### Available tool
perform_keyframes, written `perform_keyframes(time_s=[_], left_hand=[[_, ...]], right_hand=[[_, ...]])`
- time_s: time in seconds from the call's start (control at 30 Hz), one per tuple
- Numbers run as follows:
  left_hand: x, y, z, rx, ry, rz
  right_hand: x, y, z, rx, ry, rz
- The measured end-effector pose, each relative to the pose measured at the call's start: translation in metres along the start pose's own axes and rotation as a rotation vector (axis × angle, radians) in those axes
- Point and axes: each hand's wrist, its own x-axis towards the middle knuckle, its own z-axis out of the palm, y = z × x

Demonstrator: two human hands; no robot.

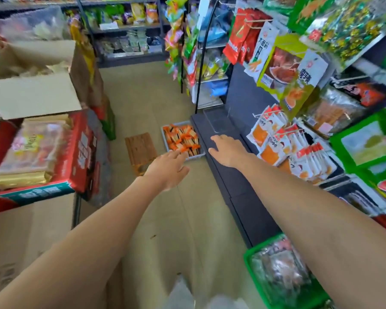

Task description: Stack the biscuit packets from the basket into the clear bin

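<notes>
So, basket [196, 157] sits on floor [143, 97] against dark bottom shelf [232, 175], full of orange biscuit packets [181, 138]. Clear bin [214, 121] on shelf just past it. Left hand [167, 169] out over basket edge, fingers apart, empty; right hand [223, 150] over shelf, fingers loose, empty. Risk imo: jumbled pile, sloppy grab spills extras onto floor. Basket long axis runs away from person; packets point every way.
</notes>
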Motion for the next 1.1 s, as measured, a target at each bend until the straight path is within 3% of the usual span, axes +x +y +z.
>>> perform_keyframes(time_s=[1.1], left_hand=[[0.448, -0.225, -0.161, -0.075, -0.055, -0.060]], right_hand=[[0.522, 0.014, -0.083, -0.020, -0.105, -0.024]])
